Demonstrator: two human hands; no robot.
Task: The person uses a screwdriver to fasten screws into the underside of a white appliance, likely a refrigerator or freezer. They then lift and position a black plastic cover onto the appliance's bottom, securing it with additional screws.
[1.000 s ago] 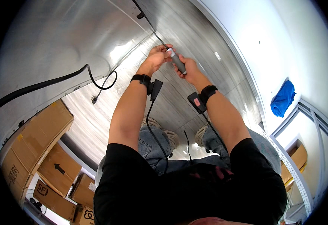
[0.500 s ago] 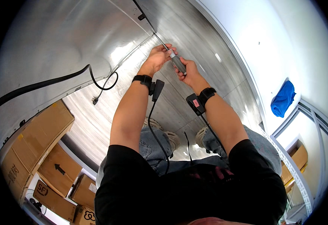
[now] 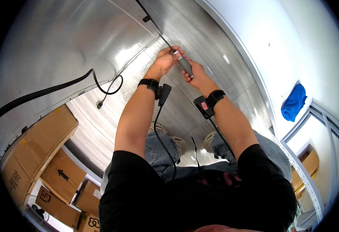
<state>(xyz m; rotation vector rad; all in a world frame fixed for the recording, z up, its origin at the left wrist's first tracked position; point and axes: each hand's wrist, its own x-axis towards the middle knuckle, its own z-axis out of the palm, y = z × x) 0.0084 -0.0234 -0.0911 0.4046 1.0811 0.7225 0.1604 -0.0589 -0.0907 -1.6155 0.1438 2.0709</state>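
Observation:
A screwdriver (image 3: pixel 185 66) with a grey handle slants between my hands, its long thin shaft pointing up and left. The tip meets the lower corner of a large silver metal cabinet (image 3: pixel 72 50); what it touches there is too small to make out. My right hand (image 3: pixel 194 72) is closed round the rear of the handle. With its fingers, my left hand (image 3: pixel 167 60) grips the front end, where the handle joins the shaft. Each wrist wears a black strap with a small cabled device.
On the left, a black cable (image 3: pixel 41 88) hangs across the cabinet and loops down to a plug (image 3: pixel 99 104) on the floor. Cardboard boxes (image 3: pixel 63 174) are stacked at lower left. A blue cloth (image 3: pixel 294 102) lies at right beside a white metal rack (image 3: pixel 299 164).
The screwdriver's handle looks slightly turned, and the fingers of my right hand have shifted a little round it. The whole view has moved by a few pixels; the grip of both hands stays.

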